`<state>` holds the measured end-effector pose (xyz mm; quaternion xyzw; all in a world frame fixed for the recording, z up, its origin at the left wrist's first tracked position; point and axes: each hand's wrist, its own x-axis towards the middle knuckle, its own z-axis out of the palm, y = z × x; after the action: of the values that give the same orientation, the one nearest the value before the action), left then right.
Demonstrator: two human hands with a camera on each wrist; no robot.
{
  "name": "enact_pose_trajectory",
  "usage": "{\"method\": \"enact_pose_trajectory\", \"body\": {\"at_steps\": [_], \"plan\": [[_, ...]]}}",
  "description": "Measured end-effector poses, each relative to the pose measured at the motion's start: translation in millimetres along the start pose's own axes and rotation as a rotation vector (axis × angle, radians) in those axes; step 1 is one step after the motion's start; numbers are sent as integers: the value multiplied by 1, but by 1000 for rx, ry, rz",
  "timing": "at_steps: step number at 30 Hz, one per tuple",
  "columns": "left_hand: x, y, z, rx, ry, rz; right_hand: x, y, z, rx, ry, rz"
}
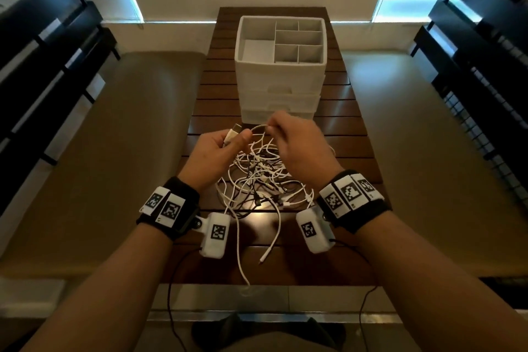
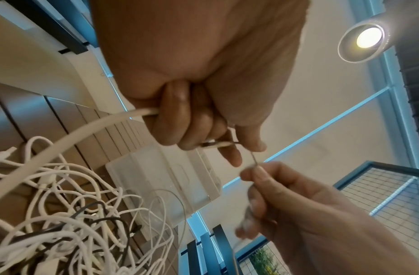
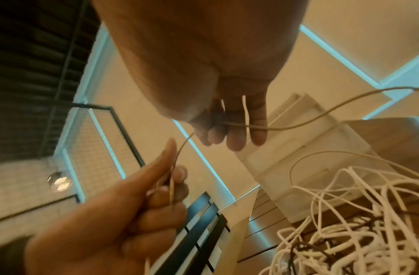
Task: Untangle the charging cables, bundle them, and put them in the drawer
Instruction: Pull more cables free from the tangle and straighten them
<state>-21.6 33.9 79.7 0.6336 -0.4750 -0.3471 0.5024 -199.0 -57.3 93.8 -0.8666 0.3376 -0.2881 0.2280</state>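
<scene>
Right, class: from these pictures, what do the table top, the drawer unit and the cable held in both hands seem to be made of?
Table top: looks like dark varnished wood, slatted and glossy with reflections.
Drawer unit: probably matte white plastic, slightly translucent at the drawer fronts.
Cable: likely white rubbery plastic sheathing, bending freely between the left hand and right hand.

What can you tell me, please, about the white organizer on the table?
The organizer is a white, plastic-looking box standing upright at the far end of the slatted wooden table, beyond the cable tangle. Its open top is divided into several empty compartments, one large and five smaller. Stacked drawers below appear shut. Neither hand touches it.
</scene>
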Motion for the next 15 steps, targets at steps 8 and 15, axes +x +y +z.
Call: {"method": "enact_pose_trajectory", "body": {"at_steps": [8, 15], "plan": [[3, 3, -1, -359, 51, -153, -25, 16, 11, 275, -15, 360], [3, 1, 22, -333, 182, -112, -30, -8, 6, 585, 123, 434]]}}
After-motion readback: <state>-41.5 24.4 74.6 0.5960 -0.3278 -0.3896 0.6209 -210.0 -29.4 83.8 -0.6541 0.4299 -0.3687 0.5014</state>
